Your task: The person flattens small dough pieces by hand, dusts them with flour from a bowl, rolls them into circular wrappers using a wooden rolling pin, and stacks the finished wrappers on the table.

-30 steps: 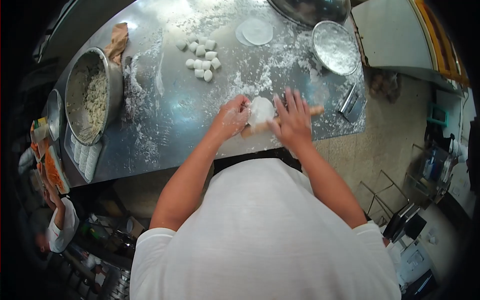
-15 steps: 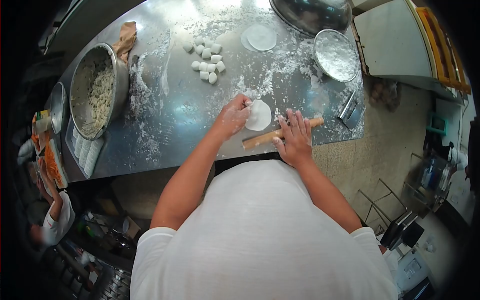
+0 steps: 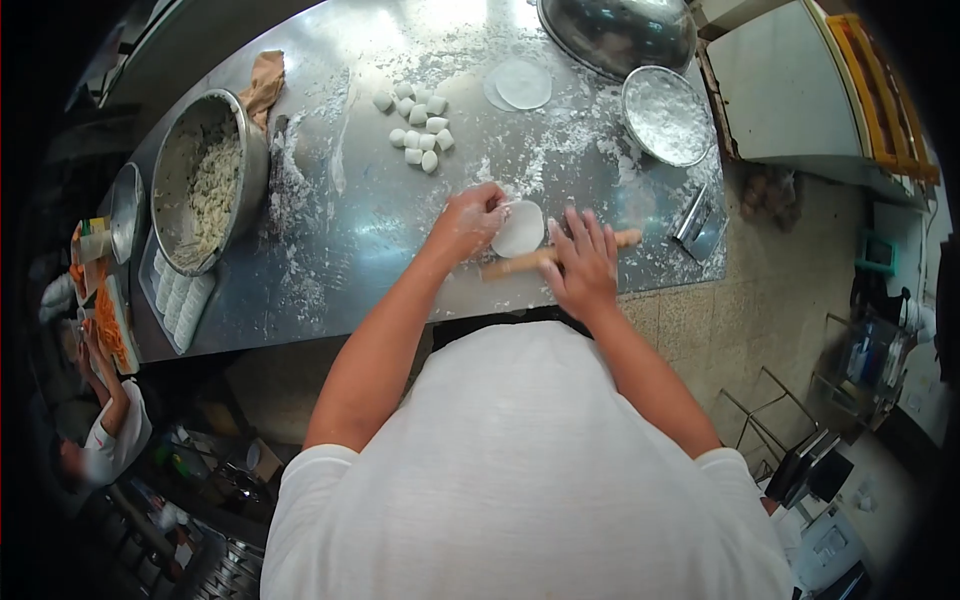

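Note:
Between my hands a round, flat piece of white dough (image 3: 519, 230) lies on the floured metal table (image 3: 375, 285). My left hand (image 3: 470, 226) pinches its left edge with closed fingers. My right hand (image 3: 584, 262) lies with fingers outstretched on top of a wooden rolling pin (image 3: 520, 264), just below and right of the dough. Farther up the table sit several small white dough pieces (image 3: 415, 113). Two thin dough rounds (image 3: 524, 83) overlap near the back.
A bowl of flour (image 3: 668, 116), a large dark metal lid or bowl (image 3: 620, 35) and a metal scraper (image 3: 693, 218) are at the right. A big bowl of filling (image 3: 215, 190), a cloth (image 3: 264, 84) and a tray of white rolls (image 3: 182, 303) are at the left; another person (image 3: 118, 415) is beyond.
The rolling pin has moved away from the dough round, then back up close to its lower edge under my right hand. My left hand has kept hold of the dough's edge.

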`<action>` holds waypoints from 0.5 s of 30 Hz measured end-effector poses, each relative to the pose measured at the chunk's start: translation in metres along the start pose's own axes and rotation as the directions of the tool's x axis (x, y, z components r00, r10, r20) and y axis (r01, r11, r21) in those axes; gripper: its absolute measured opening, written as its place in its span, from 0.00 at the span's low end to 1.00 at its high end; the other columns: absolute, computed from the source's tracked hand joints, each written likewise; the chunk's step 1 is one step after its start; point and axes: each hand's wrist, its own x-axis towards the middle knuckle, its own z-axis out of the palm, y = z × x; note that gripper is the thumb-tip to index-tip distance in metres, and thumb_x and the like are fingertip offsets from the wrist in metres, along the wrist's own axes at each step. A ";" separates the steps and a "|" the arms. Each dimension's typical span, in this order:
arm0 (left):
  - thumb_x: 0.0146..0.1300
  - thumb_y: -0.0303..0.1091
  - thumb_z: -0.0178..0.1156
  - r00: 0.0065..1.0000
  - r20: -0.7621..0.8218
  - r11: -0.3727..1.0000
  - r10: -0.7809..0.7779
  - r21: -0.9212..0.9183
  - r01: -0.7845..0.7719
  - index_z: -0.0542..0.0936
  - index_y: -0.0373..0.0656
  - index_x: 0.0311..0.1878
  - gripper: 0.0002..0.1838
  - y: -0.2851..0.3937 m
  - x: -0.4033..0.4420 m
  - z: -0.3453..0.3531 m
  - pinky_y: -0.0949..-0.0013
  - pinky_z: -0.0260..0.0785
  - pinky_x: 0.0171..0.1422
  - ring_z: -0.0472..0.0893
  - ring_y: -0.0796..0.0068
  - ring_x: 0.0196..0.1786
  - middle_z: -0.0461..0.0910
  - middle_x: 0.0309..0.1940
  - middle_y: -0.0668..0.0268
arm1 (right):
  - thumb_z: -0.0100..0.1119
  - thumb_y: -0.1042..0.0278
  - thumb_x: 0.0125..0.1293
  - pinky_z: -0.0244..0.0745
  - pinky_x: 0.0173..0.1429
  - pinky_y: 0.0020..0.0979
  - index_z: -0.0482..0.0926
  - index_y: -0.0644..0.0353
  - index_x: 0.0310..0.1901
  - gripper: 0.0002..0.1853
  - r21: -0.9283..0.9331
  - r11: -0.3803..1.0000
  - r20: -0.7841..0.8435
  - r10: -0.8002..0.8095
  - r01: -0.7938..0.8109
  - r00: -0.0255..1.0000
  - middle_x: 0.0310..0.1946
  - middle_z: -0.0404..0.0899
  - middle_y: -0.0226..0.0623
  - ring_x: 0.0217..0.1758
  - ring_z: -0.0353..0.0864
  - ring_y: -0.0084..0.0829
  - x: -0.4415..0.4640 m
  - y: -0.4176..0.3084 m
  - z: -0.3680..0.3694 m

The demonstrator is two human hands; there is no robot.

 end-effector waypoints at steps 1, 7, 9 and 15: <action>0.68 0.31 0.60 1.000 0.001 1.000 -0.004 -0.001 0.004 0.79 0.38 0.50 0.11 -0.008 -0.005 0.003 0.64 0.75 0.42 0.80 0.77 0.34 0.80 0.31 0.66 | 0.61 0.43 0.69 0.47 0.84 0.56 0.75 0.47 0.73 0.34 0.002 0.999 -0.002 -0.043 0.043 0.999 0.80 0.61 0.46 0.84 0.56 0.53 -0.022 0.005 0.002; 0.65 0.30 0.59 0.980 0.102 0.939 -0.172 -0.285 0.194 0.81 0.40 0.47 0.09 -0.025 -0.015 0.005 0.65 0.74 0.41 0.80 0.77 0.34 0.80 0.29 0.65 | 0.61 0.40 0.68 0.46 0.85 0.54 0.73 0.47 0.75 0.37 0.009 1.000 0.048 0.013 -0.014 0.999 0.81 0.60 0.48 0.85 0.54 0.53 0.054 -0.009 -0.006; 0.64 0.32 0.62 0.995 -0.075 0.998 -0.060 -0.019 0.058 0.81 0.40 0.47 0.11 0.000 -0.012 0.000 0.64 0.74 0.42 0.80 0.75 0.34 0.83 0.32 0.64 | 0.61 0.39 0.67 0.46 0.85 0.53 0.73 0.47 0.75 0.37 0.015 0.999 -0.021 0.038 -0.037 0.999 0.81 0.60 0.48 0.85 0.55 0.53 0.093 -0.011 0.000; 0.67 0.36 0.65 0.996 0.020 0.928 0.089 0.362 -0.090 0.82 0.40 0.46 0.10 -0.002 -0.017 0.000 0.62 0.76 0.44 0.86 0.69 0.40 0.86 0.36 0.61 | 0.61 0.42 0.68 0.44 0.85 0.55 0.75 0.48 0.72 0.34 0.043 0.999 -0.060 -0.029 0.032 0.998 0.79 0.63 0.46 0.84 0.56 0.50 0.029 0.001 0.000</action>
